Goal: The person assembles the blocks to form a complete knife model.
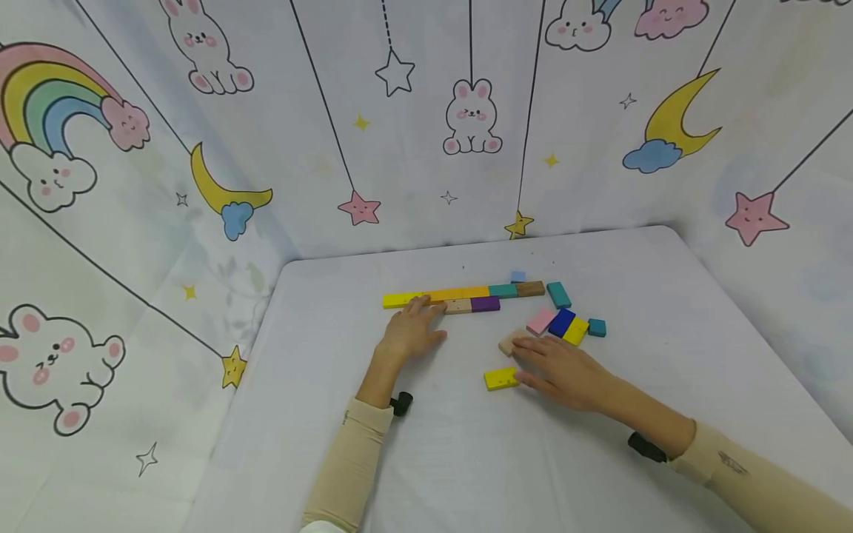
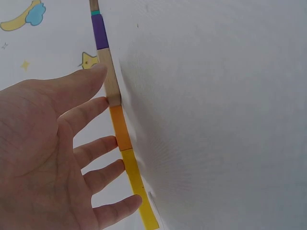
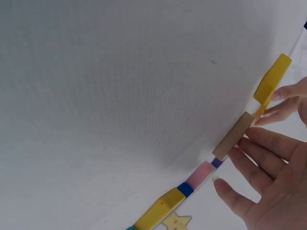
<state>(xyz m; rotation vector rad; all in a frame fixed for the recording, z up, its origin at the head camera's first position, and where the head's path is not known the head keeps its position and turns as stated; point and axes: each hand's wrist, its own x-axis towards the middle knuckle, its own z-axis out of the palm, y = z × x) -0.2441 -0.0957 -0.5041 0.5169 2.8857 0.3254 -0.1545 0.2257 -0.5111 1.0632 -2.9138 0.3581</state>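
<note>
Here's the left hand [image 1: 409, 329], fingers spread, tips against the yellow end [image 1: 400, 300] and the orange stretch [image 1: 460, 294] of the long row! Right of its index finger sits a wood block [image 1: 458, 306], purple block [image 1: 485, 303] touching it. Between the hands, a yellow brick [image 1: 500, 379] lies by the right thumb. And the right hand [image 1: 563, 370]: fingers straight, thumb apart, fingertips on a pale block [image 1: 509, 343]! Just beyond those fingers: pink block [image 1: 540, 320], blue block [image 1: 562, 321], second yellow brick [image 1: 576, 331], small teal block [image 1: 597, 327].
</note>
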